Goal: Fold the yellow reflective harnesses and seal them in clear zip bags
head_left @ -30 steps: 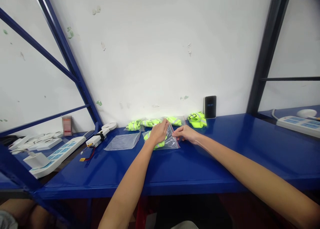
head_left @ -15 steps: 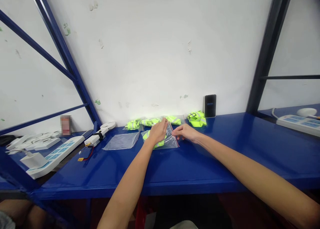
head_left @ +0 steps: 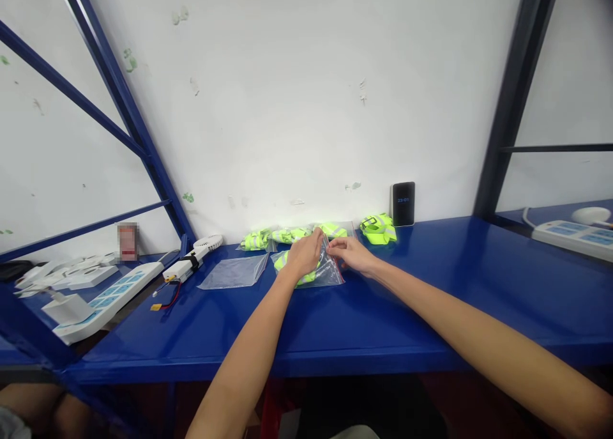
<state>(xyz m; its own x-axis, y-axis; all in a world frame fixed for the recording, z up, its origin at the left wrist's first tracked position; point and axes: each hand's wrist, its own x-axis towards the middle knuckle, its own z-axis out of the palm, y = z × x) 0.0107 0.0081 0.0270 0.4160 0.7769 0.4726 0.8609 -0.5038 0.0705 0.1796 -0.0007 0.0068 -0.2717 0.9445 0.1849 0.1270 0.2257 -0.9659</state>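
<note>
A clear zip bag [head_left: 330,274] with a folded neon-yellow reflective strap [head_left: 309,277] in it lies on the blue table. My left hand [head_left: 306,255] lies over the bag, its fingers closed at the bag's upper corner. At the bag's right edge, by the reddish zip line, my right hand [head_left: 352,254] pinches the plastic. Part of the strap is hidden under my left hand. Behind my hands, several bagged yellow straps [head_left: 256,239] lie along the wall. An unbagged yellow strap with a dark buckle [head_left: 378,229] sits to their right.
A flat clear bag [head_left: 233,271] lies on the table [head_left: 383,324] to the left. Beyond it are a white handheld fan [head_left: 208,242] and a battery pack with wires [head_left: 179,269]. A phone-like device [head_left: 403,204] leans on the wall. Power strips [head_left: 115,298] flank both sides.
My right hand has shifted slightly left and up along the bag's edge, closer to my left hand. My left hand stays nearly in place on the bag.
</note>
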